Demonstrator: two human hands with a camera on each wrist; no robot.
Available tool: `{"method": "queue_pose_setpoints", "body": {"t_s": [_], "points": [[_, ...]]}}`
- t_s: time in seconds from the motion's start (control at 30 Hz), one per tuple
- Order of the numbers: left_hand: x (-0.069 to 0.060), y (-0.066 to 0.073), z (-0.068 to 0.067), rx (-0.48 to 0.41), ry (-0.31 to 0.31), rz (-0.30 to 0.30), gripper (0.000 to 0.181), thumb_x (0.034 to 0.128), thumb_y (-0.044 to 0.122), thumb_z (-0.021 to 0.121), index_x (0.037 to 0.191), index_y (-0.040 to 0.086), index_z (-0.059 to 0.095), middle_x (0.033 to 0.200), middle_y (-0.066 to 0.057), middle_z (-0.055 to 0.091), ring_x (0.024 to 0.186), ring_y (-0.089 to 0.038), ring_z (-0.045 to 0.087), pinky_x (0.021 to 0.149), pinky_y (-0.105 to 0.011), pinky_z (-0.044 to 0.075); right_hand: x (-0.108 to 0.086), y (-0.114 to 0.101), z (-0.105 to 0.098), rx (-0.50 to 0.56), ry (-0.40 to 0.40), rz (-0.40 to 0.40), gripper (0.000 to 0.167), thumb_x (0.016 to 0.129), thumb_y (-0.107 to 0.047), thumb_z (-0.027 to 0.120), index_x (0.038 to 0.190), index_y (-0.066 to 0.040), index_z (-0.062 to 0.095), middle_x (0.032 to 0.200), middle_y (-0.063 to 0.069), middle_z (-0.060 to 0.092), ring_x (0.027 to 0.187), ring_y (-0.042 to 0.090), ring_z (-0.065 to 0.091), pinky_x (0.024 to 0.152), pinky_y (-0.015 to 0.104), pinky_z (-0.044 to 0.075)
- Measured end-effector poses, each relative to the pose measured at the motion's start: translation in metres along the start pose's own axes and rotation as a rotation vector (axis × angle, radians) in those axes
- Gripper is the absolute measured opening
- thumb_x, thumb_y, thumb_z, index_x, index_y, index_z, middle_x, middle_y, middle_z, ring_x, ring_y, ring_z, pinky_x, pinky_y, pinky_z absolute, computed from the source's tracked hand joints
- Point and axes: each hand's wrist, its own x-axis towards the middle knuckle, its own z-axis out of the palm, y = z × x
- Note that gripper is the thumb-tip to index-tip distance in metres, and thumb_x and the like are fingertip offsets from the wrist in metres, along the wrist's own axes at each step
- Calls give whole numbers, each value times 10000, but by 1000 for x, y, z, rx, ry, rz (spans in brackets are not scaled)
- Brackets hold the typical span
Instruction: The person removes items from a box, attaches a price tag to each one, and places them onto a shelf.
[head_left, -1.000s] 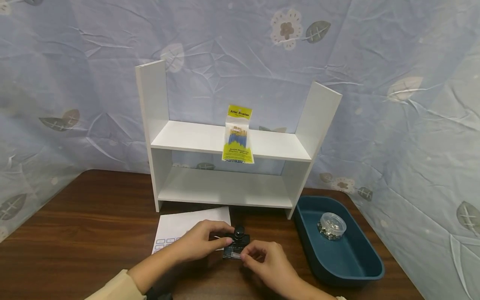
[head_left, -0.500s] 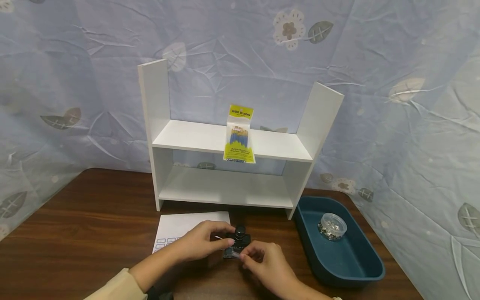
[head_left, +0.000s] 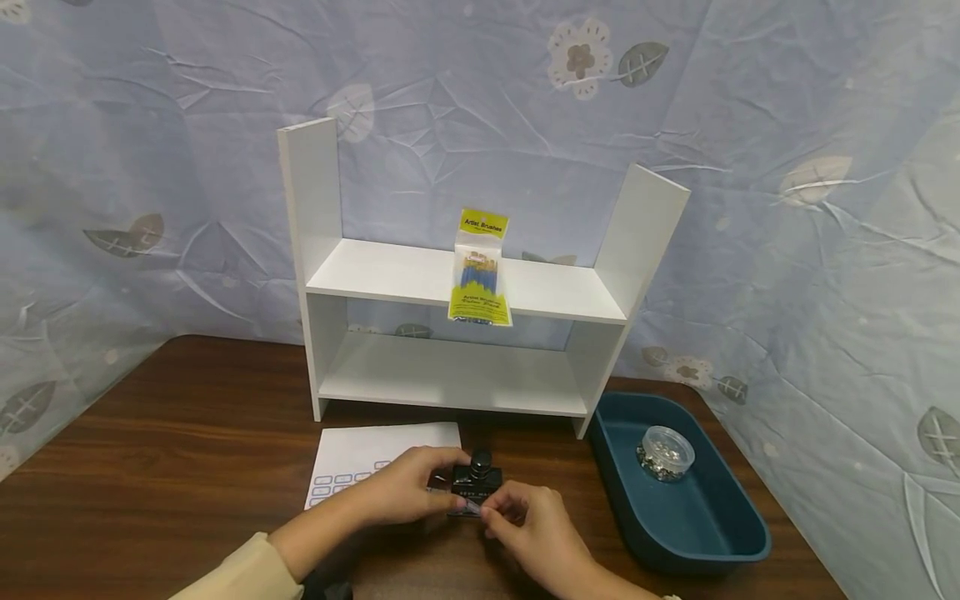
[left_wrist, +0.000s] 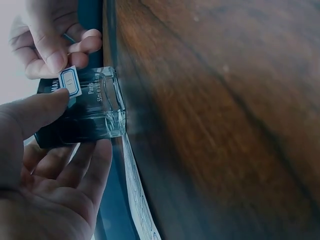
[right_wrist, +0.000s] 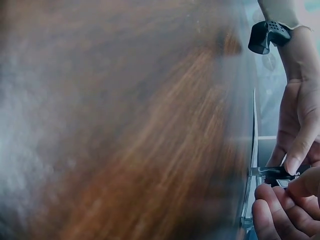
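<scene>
The right hand (head_left: 536, 529), at lower centre of the frame, pinches a small label (left_wrist: 70, 82) between thumb and fingertip. The label is white with a blue border; its mark is too small to read with certainty. The left hand (head_left: 408, 486), just left of it, holds the bottle (head_left: 477, 479) with the thumb to the front and the fingers behind. In the left wrist view this thumb touches the lower edge of the label, which lies over the bottle's lettered face; whether the label is stuck down cannot be told.

The bottle is black and clear, black-capped and upright, at lower centre of the frame. Partly behind the left hand, a white sheet (head_left: 375, 442) printed with rows of blue-framed boxes lies on the brown worktop (head_left: 187, 442). A pale sleeve (head_left: 247, 575) covers the left forearm at the bottom edge.

A white shelf (head_left: 450, 371) stands at mid-frame. On its upper board is a yellow packet (head_left: 480, 304) lettered "Artist Brushes", its lower end past the front edge. At lower right, a blue tray (head_left: 697, 525) holds a clear jar (head_left: 666, 452) of small metallic pieces. Patterned cloth (head_left: 465, 50) forms the background.
</scene>
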Motion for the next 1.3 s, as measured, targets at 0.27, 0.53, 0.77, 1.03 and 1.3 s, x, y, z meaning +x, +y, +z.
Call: {"method": "queue_pose_setpoints", "body": {"t_s": [0.27, 0.53, 0.77, 1.03, 1.3], "points": [[4, 0, 4, 66, 27, 7, 339, 855, 103, 836, 1172, 93, 714, 1101, -42, 774, 986, -75, 708, 922, -251, 569, 1, -2, 1, -16, 9, -11, 65, 959, -121, 740, 904, -86, 739, 787, 11, 772, 692, -34, 655, 581, 182, 530], [5, 0, 7, 70, 30, -10, 320, 857, 86, 834, 1153, 105, 714, 1060, -23, 773, 956, -59, 696, 894, -243, 564, 0, -1, 2, -8, -8, 25, 67, 964, -129, 735, 913, -85, 733, 799, 18, 775, 699, -23, 661, 588, 179, 533], [4, 4, 6, 70, 39, -1, 302, 842, 45, 821, 1121, 91, 715, 1030, -33, 773, 930, -60, 701, 860, -226, 576, 0, -1, 2, -40, 19, -17, 65, 959, -116, 740, 899, -92, 734, 786, -4, 775, 704, -44, 660, 616, 169, 542], [4, 7, 4, 86, 59, 12, 318, 812, 38, 842, 1110, 74, 737, 1008, -34, 784, 912, -89, 728, 841, -225, 578, 1, -4, 2, -134, 47, -51, 68, 948, -93, 742, 886, -119, 735, 778, -27, 763, 713, -72, 624, 653, 160, 546], [5, 5, 4, 51, 53, -3, 319, 803, 10, 842, 1100, 58, 738, 994, -56, 787, 864, -41, 709, 795, -193, 579, 2, -6, 1, -210, 37, -26, 58, 942, -92, 730, 894, -124, 730, 809, -40, 760, 635, -61, 526, 550, 169, 475]]}}
